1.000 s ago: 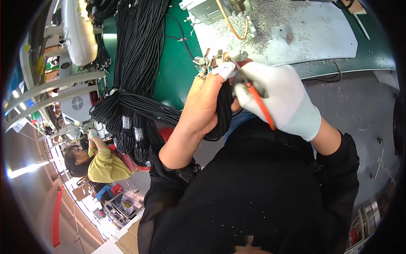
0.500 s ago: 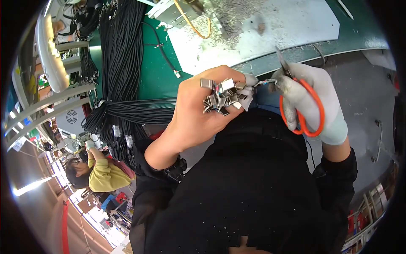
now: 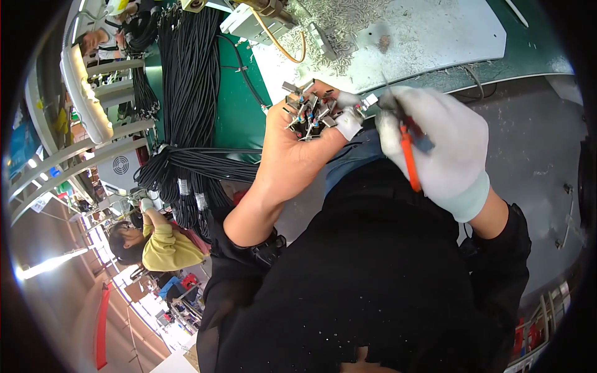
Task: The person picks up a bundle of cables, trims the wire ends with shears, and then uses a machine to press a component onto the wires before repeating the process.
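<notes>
Bare except for white coverings at its fingertips, my left hand [image 3: 289,161] is closed around a bunch of cable ends with small metal connectors [image 3: 309,112]. Coloured wire bits show among the connectors. One single connector [image 3: 369,102] sticks out past the left fingertips toward my right hand [image 3: 448,146]. That hand wears a white glove and is closed on a pair of orange-handled scissors [image 3: 408,160]. The dark blades lie beside the single connector; whether they touch it I cannot tell, as the glove is blurred.
Small metal scraps [image 3: 345,34] litter a white board [image 3: 429,43] on the green table [image 3: 242,99]. A machine fixture with a yellow hose [image 3: 280,46] stands at the board's left. Thick black cable bundles [image 3: 189,87] lie further left. A person in a yellow top [image 3: 168,248] sits at far left.
My right hand has moved left with the scissors, which have turned so their handles show edge-on. One connector now stands out clearly between my hands. The left hand has tilted slightly.
</notes>
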Tool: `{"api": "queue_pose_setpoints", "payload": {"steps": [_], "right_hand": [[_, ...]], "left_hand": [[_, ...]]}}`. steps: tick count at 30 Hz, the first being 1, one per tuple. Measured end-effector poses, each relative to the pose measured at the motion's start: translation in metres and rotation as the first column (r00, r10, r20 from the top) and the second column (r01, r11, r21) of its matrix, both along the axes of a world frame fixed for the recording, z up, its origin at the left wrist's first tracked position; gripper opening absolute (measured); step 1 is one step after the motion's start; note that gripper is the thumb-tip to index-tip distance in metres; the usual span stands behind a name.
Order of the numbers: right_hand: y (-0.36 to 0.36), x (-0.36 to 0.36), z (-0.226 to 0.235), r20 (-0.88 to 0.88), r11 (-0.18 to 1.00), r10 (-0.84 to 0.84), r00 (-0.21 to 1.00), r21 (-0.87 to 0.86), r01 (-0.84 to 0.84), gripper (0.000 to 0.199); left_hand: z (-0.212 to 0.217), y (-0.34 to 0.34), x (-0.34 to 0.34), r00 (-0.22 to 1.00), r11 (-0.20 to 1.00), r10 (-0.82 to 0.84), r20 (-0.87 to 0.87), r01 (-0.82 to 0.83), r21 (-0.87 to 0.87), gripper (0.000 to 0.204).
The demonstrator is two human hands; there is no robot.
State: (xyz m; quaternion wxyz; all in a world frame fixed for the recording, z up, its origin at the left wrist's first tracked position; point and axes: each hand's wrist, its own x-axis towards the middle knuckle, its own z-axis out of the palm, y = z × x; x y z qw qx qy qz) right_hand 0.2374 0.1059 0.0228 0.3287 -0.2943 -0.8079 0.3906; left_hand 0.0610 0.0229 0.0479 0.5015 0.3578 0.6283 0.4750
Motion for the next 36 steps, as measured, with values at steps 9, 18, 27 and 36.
{"api": "queue_pose_setpoints", "payload": {"steps": [9,18,27,36], "right_hand": [[-0.017,-0.022,-0.003,0.229,0.942,-0.090,0.969,0.335,0.008,0.023],[-0.025,-0.037,-0.001,0.087,0.997,0.054,0.995,0.047,-0.059,0.019],[-0.025,-0.035,-0.001,0.106,0.996,0.092,0.990,-0.018,-0.090,0.018],[-0.020,-0.031,-0.010,0.213,0.991,-0.037,0.976,0.130,0.010,0.010]], "left_hand": [[-0.014,-0.003,-0.011,0.978,0.977,0.030,-0.208,0.015,0.214,0.023],[-0.026,-0.011,-0.027,0.915,0.879,0.031,-0.402,0.167,0.447,0.026],[-0.021,-0.009,-0.033,0.950,0.953,-0.019,-0.310,0.110,0.281,0.023],[-0.033,-0.009,-0.020,0.753,0.925,0.070,-0.654,0.196,0.325,0.025]]}}
